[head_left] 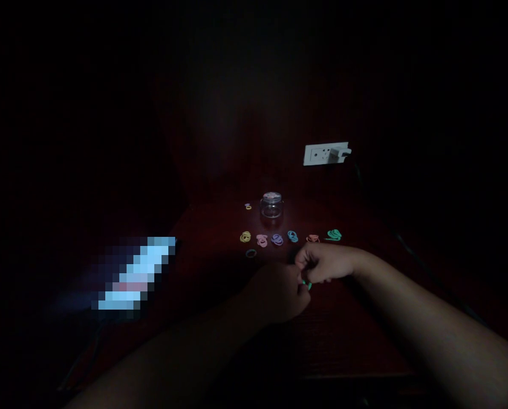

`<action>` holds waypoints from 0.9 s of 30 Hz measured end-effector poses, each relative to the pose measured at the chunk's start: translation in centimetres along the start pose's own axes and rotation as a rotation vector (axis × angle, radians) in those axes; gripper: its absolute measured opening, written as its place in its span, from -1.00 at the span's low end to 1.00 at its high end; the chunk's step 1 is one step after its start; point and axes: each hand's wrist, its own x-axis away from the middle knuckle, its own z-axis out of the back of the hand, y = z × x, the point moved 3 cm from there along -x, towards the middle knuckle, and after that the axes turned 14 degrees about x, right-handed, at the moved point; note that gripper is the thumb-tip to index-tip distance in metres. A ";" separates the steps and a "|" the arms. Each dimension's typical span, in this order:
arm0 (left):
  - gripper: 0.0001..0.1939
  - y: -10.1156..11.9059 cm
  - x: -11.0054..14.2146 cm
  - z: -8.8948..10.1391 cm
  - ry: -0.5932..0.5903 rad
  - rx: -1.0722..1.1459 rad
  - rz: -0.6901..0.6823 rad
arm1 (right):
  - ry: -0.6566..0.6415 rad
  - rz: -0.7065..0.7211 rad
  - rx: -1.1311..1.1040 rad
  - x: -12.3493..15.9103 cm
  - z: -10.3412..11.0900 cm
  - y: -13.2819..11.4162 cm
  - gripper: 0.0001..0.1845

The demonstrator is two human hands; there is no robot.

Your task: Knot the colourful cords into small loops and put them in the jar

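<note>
My left hand (282, 292) and my right hand (328, 262) meet low over the table, fingers closed in pinches. Between their fingertips a small green hair tie (307, 284) shows in part, gripped by both; the rest is hidden by fingers. Just beyond the hands lies a row of small piles of hair ties: yellow (245, 237), pink (261, 241), purple (277, 240), blue (292, 236), orange (312, 238) and green (334, 234). A single dark bluish hair tie (251, 253) lies in front of the yellow and pink piles.
Behind the row stands a clear lidded jar (271, 207). Left of it lie a loose yellow hair tie (248, 208) and a purplish one. A blurred, lit screen (138, 272) is at the left. On the wall, a white socket (317, 154) holds a plug; the surroundings are very dark.
</note>
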 end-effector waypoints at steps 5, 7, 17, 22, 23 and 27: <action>-0.87 -0.5 -0.6 0.5 0.047 0.044 0.012 | 0.071 -0.041 -0.043 -0.1 0.3 0.2 -0.82; -0.89 -1.1 -1.0 1.3 0.094 0.054 0.025 | 0.107 -0.026 -0.081 -0.4 0.3 0.3 -0.90; -0.83 -3.8 -2.3 1.2 0.138 0.315 0.106 | 0.146 0.105 -0.271 -1.3 0.1 1.2 -0.97; -0.83 -4.0 -2.6 1.1 0.102 0.436 0.121 | 0.167 0.106 -0.304 -1.2 0.2 1.0 -0.95; -0.83 -4.0 -2.6 1.1 0.098 0.442 0.125 | 0.172 0.112 -0.309 -1.2 0.3 1.0 -0.92; -0.83 -4.0 -2.7 1.0 0.066 0.461 0.130 | 0.189 0.152 -0.327 -1.2 0.4 0.8 -0.80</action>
